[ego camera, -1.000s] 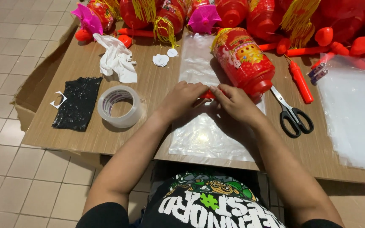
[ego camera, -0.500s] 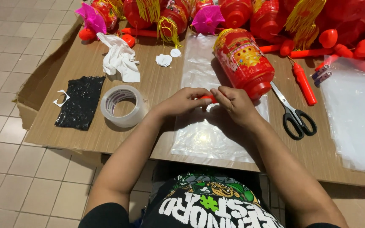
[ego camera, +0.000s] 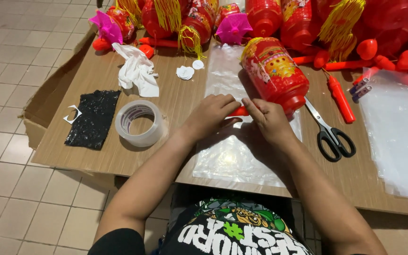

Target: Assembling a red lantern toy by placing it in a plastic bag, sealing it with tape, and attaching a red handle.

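On the clear bag (ego camera: 242, 156), a red stick (ego camera: 238, 111) was pinched by both the left hand (ego camera: 211, 113) and right hand (ego camera: 270, 120), brought closer beside the lantern (ego camera: 275, 73) than a second earlier.

The scene is lit evenly and fairly brightly from above, with no single harsh source. Soft shadows are cast just beneath the hands (ego camera: 242, 115) onto the clear plastic sheet (ego camera: 234, 156), and glare is seen on that sheet below the hands and on the plastic bags (ego camera: 397, 137) well to their right. The surface (ego camera: 95, 80) is rendered sharply; slight softness is noted at the frame edges, where straight lines are mildly bowed by the wide lens.
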